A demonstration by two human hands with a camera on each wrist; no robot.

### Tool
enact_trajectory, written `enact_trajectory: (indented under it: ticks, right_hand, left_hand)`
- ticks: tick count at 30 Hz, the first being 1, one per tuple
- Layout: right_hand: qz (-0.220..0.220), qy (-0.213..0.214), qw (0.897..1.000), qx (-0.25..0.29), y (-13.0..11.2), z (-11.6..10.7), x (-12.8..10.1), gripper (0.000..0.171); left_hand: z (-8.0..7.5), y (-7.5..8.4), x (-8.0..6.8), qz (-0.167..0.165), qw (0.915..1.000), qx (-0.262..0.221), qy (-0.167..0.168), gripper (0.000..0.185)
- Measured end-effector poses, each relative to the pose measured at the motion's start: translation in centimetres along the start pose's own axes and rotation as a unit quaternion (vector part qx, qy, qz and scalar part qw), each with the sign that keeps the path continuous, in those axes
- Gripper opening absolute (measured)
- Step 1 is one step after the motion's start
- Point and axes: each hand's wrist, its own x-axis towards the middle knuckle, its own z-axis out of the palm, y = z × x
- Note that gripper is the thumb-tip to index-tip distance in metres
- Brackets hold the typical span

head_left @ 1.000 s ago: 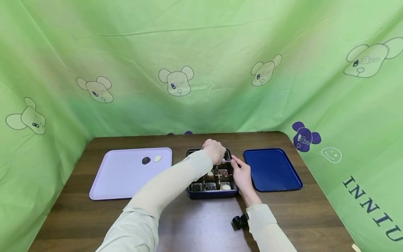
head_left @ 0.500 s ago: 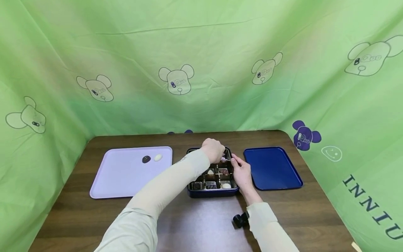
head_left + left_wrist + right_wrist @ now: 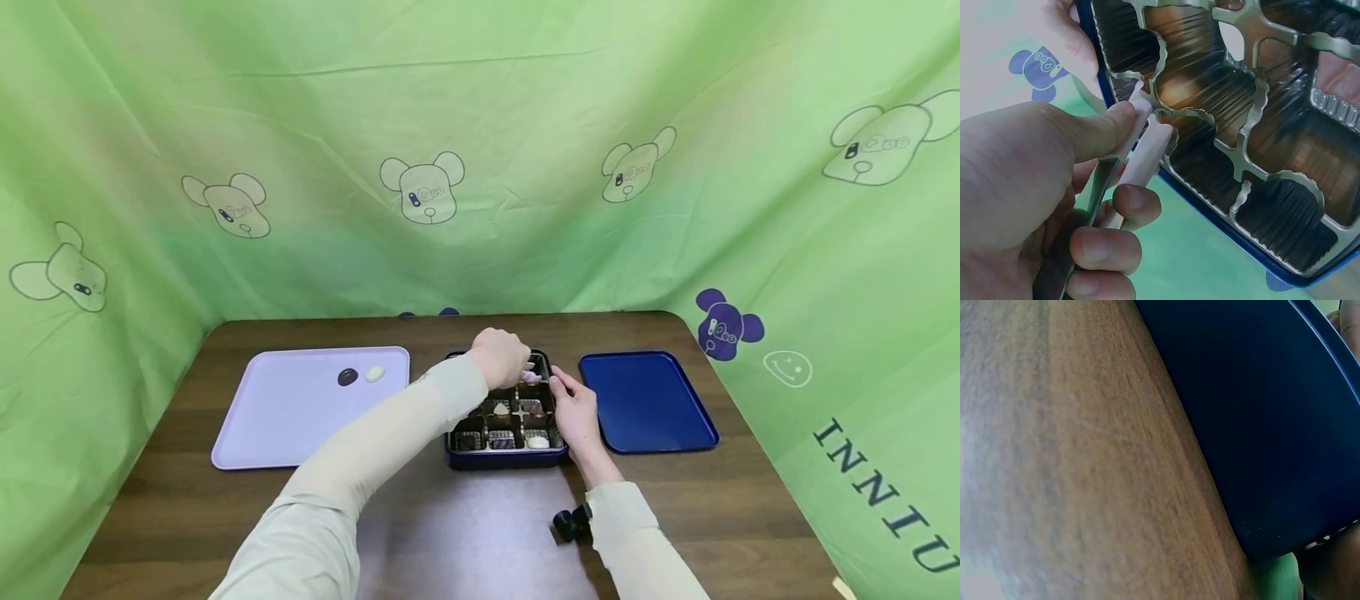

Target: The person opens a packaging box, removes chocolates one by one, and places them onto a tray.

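Note:
My left hand [image 3: 501,358] pinches tongs [image 3: 1129,147] with dark metal arms and pale lilac tips, thumb on one arm and fingers on the other. The tips reach over the divider of a far compartment in the dark blue chocolate box [image 3: 506,460]; in the left wrist view they stand slightly apart. A clear ribbed insert divides the box, and several chocolates, one of them white [image 3: 537,442], sit in its cells. My right hand [image 3: 576,414] holds the box's right side, thumb at the rim. In the right wrist view the box's dark outer wall [image 3: 1254,425] fills the right half.
On the left lies a lilac tray [image 3: 292,417] bearing a dark oval chocolate [image 3: 348,377] and a white oval chocolate [image 3: 375,373]. A dark blue tray or lid [image 3: 652,404] lies right of the box. Green cloth [image 3: 427,275] hangs behind the wooden table [image 3: 465,533].
My left hand has drawn a little to the left over the box, so the lilac tong tips show more. The right hand keeps its hold on the box's side.

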Motion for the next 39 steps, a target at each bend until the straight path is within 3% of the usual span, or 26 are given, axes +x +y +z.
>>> enact_trajectory:
  ticks: [12,27,39]
  right_hand:
    - [-0.007,0.0,1.0,0.007,0.1,0.0,0.3,0.039]
    - [0.003,-0.002,1.0,0.024,0.2,0.0,0.3,0.039]
    - [0.007,-0.003,1.0,0.027,0.1,0.1,0.1,0.039]
  left_hand:
    - [-0.9,-0.5,-1.0,-0.011,0.9997,-0.017,0.016,0.025]
    - [-0.9,-1.4,-2.3,-0.012,0.9979,-0.047,0.042,0.027]
    - [0.0,-2.4,-3.7,-0.024,0.9961,-0.049,0.069,0.034]
